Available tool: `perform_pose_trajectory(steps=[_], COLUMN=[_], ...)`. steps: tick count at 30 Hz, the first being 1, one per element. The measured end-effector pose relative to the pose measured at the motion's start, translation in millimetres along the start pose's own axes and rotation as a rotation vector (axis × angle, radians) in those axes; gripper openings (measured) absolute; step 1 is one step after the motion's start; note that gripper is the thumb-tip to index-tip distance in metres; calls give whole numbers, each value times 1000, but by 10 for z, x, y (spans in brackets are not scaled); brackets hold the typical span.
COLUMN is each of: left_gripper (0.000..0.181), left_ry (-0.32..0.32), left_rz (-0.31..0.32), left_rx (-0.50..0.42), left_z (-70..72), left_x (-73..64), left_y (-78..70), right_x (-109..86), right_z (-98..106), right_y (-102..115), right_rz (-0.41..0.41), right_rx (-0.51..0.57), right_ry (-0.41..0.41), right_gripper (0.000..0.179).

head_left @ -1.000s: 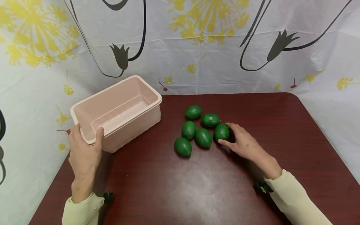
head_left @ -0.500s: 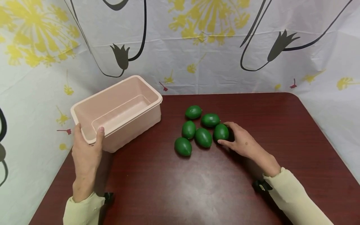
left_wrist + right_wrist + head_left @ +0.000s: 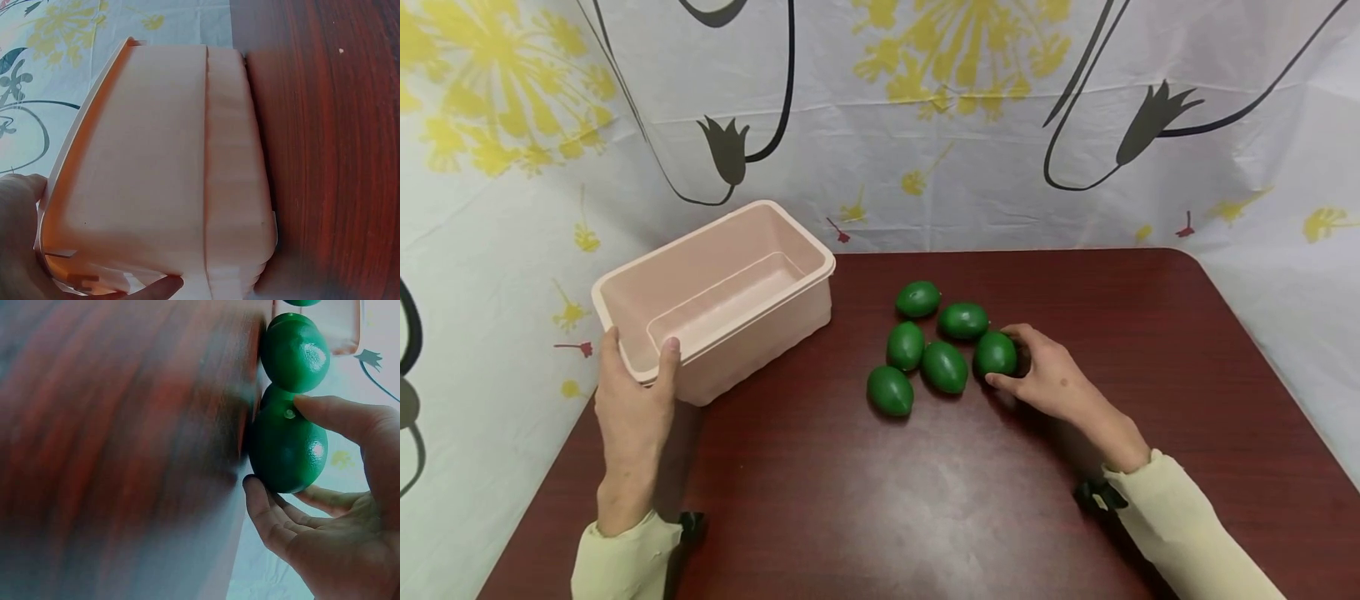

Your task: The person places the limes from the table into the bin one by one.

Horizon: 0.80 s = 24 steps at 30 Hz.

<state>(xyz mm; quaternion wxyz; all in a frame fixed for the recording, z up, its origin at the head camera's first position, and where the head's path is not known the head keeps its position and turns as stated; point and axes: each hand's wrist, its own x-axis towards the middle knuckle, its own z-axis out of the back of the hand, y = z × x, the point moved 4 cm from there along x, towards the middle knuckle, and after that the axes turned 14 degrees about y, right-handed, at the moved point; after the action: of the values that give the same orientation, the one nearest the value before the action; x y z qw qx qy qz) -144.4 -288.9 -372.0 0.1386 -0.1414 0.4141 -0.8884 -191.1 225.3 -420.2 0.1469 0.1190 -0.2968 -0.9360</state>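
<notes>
At the left of the head view, my left hand (image 3: 636, 417) grips the near left corner of a pale pink plastic bin (image 3: 767, 333), with the thumb along its outer side. Inside, the visible part of the bin holds nothing. My right hand (image 3: 1060, 379) pinches a dark green lime (image 3: 996, 354) between thumb and fingers; this lime is the rightmost of the group and sits on the table. In the right wrist view, the thumb lies near the lime's (image 3: 287, 450) nubbed end and the fingers curl round its other side. Another lime (image 3: 295, 355) stands just beyond it.
Several more limes lie close together left of my right hand, among them a front one (image 3: 891, 392) and a back one (image 3: 918, 299). They rest on a dark red wooden table (image 3: 880, 517). A patterned white cloth (image 3: 880, 167) hangs behind the table's far edge.
The lime in my right hand has shifted very slightly to the right, away from its neighbours. My left hand's fingers have moved slightly on the bin's rim; the other limes lie still.
</notes>
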Motion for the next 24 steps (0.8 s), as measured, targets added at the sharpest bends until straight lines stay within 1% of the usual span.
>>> perform_pose_trajectory(steps=[5, 9, 14, 24], left_gripper=[82, 82, 81, 80], left_ry=[7, 11, 6, 5], left_rz=[4, 9, 0, 4], left_rx=[-6, -6, -7, -15], left_z=[-5, -9, -15, -9], left_x=[-9, -8, -6, -1], left_y=[7, 24, 33, 19], right_x=[-19, -17, -14, 7], right_z=[26, 32, 49, 67], right_y=[-11, -21, -20, 38], right_rz=[-5, 13, 36, 37], right_rx=[17, 42, 71, 84], right_ry=[-46, -81, -120, -140], right_gripper=[71, 70, 70, 71])
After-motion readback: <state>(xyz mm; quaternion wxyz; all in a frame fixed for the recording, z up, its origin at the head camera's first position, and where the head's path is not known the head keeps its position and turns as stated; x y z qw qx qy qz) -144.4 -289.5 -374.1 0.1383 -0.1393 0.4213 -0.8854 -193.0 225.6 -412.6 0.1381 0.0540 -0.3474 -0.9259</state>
